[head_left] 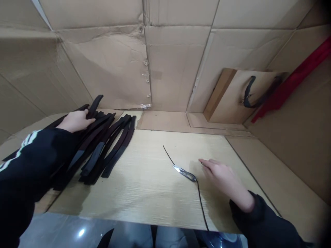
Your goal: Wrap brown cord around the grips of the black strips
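At the left of the table (144, 193) lies a pile of long dark fabric strips (95, 141), some with grey sections. My left hand (77, 120) reaches onto the pile's far part, its fingers closed around a dark strip whose end sticks up beyond them. Small metal thread snips (184, 173) lie on the table's middle, with a thin dark cord (200, 199) passing by them toward the front edge. Right of the snips, my right hand (217, 172) is closed in a pinch, with a tiny dark thing at the fingertips that I cannot make out.
Cardboard walls (176, 69) enclose the table at the back and sides. A brown box or bag (232, 100) with dark straps stands at the back right, beside a hanging red strip (294, 81). The table's front edge lies above my legs.
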Tool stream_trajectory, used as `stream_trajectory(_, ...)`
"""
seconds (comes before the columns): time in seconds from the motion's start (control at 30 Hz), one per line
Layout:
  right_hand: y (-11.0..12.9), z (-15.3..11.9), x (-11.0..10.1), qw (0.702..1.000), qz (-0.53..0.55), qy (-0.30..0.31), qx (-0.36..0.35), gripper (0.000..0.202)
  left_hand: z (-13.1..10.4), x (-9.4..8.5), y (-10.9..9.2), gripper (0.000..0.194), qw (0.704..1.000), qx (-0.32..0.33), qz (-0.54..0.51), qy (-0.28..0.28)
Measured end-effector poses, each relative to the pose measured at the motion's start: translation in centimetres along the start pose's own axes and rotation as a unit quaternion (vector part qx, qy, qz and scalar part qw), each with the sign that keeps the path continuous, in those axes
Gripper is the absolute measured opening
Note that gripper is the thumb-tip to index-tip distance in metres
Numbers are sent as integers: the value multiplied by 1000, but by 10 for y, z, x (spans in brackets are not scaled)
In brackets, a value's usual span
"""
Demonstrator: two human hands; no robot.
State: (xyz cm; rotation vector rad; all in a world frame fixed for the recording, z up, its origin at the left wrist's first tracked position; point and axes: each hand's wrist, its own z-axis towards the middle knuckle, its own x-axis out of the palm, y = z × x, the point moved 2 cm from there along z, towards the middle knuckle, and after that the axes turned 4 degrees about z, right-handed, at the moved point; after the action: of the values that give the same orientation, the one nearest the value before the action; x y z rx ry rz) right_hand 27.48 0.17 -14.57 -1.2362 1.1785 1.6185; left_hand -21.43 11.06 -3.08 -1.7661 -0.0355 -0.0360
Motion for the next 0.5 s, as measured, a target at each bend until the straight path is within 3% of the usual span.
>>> stream_trajectory(0.17, 6, -16, 14, 998, -51, 33, 1, 41, -12, -28, 10, 60, 984, 39, 172, -29)
stream_trajectory(0.3, 7, -24, 19, 997, -76, 29, 7, 42, -5, -36, 33, 55, 946, 104, 294, -92)
stream_trajectory(0.4, 10, -24, 23, 996, -85, 20, 8, 44, 0, -33, 43, 31, 893, 127, 409, -141)
stream_trajectory(0.5, 18, -23, 25, 996, -82, 11, 18, 44, -7, -19, 40, 37, 810, 116, 558, -141)
